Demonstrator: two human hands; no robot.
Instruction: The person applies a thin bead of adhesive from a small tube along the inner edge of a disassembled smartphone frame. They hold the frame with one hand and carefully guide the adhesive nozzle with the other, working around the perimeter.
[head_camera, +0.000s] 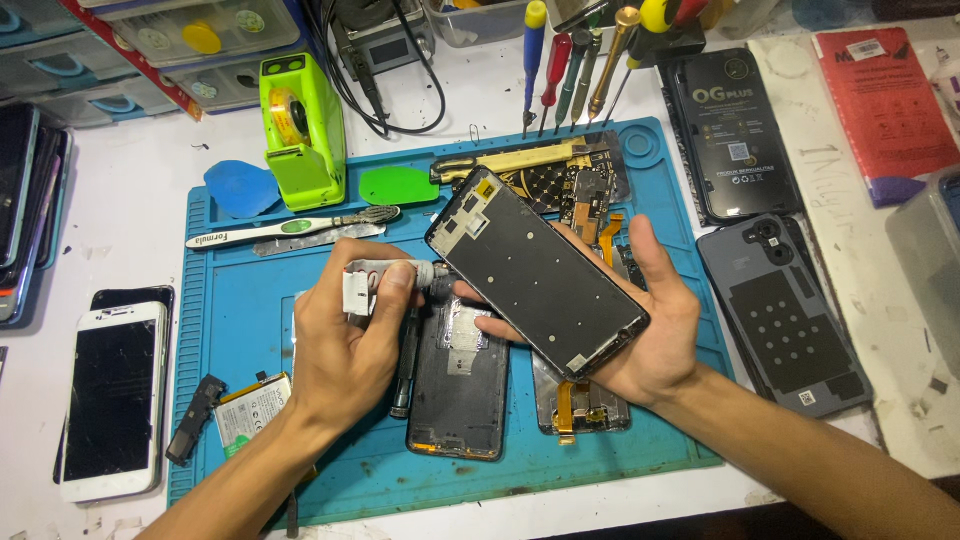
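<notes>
Frame (537, 270) edge at tube (385, 278) (tight)

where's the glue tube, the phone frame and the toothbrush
glue tube (385, 272), head view, grey body under the left thumb
phone frame (535, 270), head view, middle of dark plate
toothbrush (290, 228), head view, white handle

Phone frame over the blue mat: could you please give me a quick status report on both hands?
Right hand holds phone frame tilted above mat. Left hand grips glue tube, nozzle at frame's edge. Phone back cover lies underneath.
</notes>
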